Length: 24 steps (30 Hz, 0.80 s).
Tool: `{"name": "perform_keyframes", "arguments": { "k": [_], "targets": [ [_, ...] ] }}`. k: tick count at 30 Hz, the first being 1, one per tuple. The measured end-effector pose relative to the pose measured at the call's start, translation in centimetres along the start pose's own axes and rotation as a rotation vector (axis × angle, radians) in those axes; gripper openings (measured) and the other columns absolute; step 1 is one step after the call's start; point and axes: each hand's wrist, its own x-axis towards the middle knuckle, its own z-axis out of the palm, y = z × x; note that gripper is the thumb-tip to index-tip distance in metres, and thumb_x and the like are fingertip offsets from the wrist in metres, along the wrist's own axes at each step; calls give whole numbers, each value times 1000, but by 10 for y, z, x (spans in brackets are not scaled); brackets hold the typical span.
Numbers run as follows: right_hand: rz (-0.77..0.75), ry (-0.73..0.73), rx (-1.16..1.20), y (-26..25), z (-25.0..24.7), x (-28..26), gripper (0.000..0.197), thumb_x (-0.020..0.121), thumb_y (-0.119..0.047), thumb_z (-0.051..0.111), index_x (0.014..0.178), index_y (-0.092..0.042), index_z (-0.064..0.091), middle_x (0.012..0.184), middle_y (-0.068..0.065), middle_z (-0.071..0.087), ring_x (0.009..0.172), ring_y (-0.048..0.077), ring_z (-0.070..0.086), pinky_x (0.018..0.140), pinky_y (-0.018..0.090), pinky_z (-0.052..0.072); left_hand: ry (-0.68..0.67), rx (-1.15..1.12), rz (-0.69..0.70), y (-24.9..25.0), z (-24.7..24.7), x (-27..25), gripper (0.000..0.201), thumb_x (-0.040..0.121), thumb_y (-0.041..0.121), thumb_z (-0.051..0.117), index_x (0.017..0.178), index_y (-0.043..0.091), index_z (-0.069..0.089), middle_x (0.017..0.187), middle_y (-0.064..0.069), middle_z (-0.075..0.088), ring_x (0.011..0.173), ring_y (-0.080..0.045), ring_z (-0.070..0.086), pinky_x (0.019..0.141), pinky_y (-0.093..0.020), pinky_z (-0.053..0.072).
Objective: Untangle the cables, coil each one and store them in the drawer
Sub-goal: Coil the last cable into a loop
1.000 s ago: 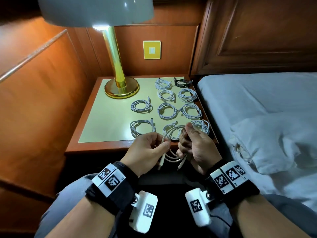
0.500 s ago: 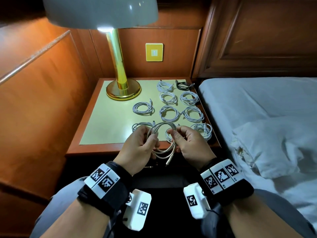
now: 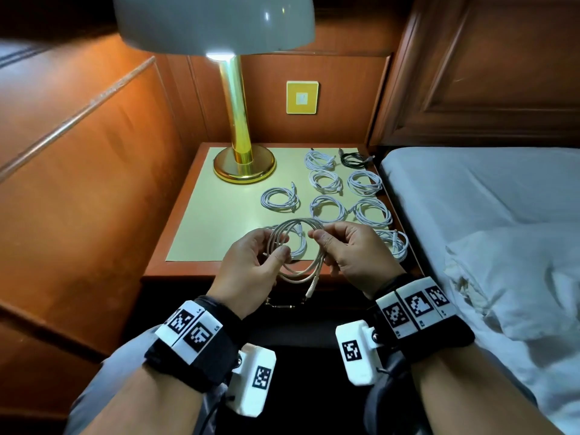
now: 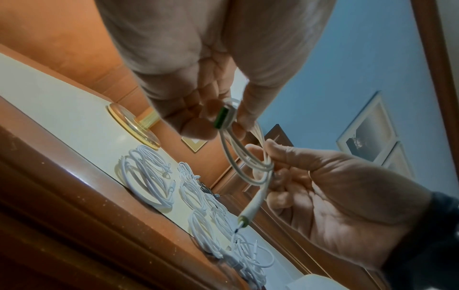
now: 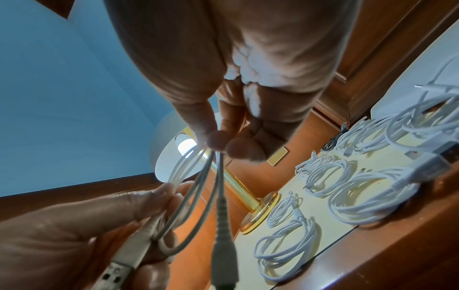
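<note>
Both hands hold one off-white cable [image 3: 301,246] coiled into a loop above the nightstand's front edge. My left hand [image 3: 263,262] pinches the loop's left side between thumb and fingers, with a USB plug [image 4: 221,117] tucked in its grip. My right hand [image 3: 339,249] pinches the right side of the loop [image 5: 198,176]. The other plug [image 3: 311,288] hangs down from the loop's bottom. Several coiled white cables [image 3: 328,208] and one black cable [image 3: 353,158] lie in rows on the nightstand top [image 3: 219,215].
A brass lamp [image 3: 243,164] stands at the back left of the nightstand, its shade overhead. A bed with white linen [image 3: 486,215] runs along the right side. Wood panelling closes the left and back. A drawer handle [image 3: 282,304] shows below the nightstand's front edge.
The hands have lifted the coil up and forward over the nightstand edge and spread it into a wider loop. One plug now dangles from the bottom.
</note>
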Motion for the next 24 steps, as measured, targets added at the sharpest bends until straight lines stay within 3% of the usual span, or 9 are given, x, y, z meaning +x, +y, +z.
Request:
{"name": "perform_keyframes", "arguments": {
  "k": [3, 6, 8, 11, 16, 18, 20, 22, 24],
  "targets": [
    [78, -16, 102, -4, 5, 3, 16, 95, -25, 66, 97, -10, 72, 70, 5, 62, 60, 15, 57, 56, 33, 47, 56, -3, 10, -2, -4, 2, 6, 98, 15, 62, 99, 15, 68, 86, -1, 72, 78, -11, 68, 70, -20, 53],
    [165, -94, 234, -6, 8, 5, 15, 99, -10, 56, 98, -7, 71, 75, 6, 63, 62, 14, 60, 52, 28, 45, 110, -70, 11, -4, -8, 6, 12, 99, 14, 59, 97, 19, 69, 81, -2, 69, 78, -19, 66, 77, -32, 56],
    [169, -165, 225, -5, 8, 5, 17, 96, -1, 56, 97, -6, 72, 77, 6, 65, 65, 15, 64, 51, 27, 46, 129, -130, 5, -3, -10, 9, 15, 100, 12, 58, 99, 21, 70, 77, -3, 65, 70, -20, 60, 68, -39, 56],
    [116, -217, 148, -4, 9, 5, 16, 93, 3, 61, 97, -8, 72, 78, 1, 70, 67, 13, 66, 51, 26, 48, 145, -189, 3, 0, -12, 11, 17, 101, 10, 55, 102, 17, 70, 74, -4, 58, 59, -19, 53, 53, -27, 49],
    [32, -102, -57, -6, 7, 8, 16, 92, -3, 66, 93, -17, 72, 75, 1, 72, 71, 19, 70, 60, 37, 56, 127, -251, -15, 3, -16, 12, 22, 103, 4, 49, 98, 13, 69, 72, -4, 53, 56, -15, 50, 58, -36, 49],
    [15, -29, -90, -7, 7, 8, 16, 92, -4, 67, 89, -20, 72, 77, 4, 74, 75, 22, 72, 66, 36, 60, 97, -349, -49, 3, -19, 13, 22, 103, 2, 48, 100, 8, 69, 72, -7, 52, 56, -17, 49, 58, -34, 46],
    [50, -7, 28, -10, 11, 9, 14, 93, -3, 64, 90, -13, 72, 83, 11, 75, 79, 23, 72, 69, 32, 59, 76, -434, -73, 3, -21, 14, 21, 102, 2, 48, 103, 6, 69, 71, -7, 53, 55, -18, 49, 58, -33, 44],
    [162, -45, 304, -18, 18, 9, 14, 97, -5, 56, 94, -2, 70, 89, 20, 73, 85, 27, 72, 73, 32, 59, 73, -454, -68, 3, -20, 14, 20, 101, 3, 50, 104, 6, 70, 71, -8, 55, 55, -18, 51, 60, -34, 43],
    [246, -86, 568, -26, 23, 8, 26, 99, -17, 54, 100, 6, 67, 96, 26, 71, 91, 33, 72, 76, 35, 61, 88, -414, -33, 4, -17, 13, 19, 101, 4, 53, 102, 8, 72, 72, -10, 57, 57, -19, 53, 59, -35, 48]
  ]
}}
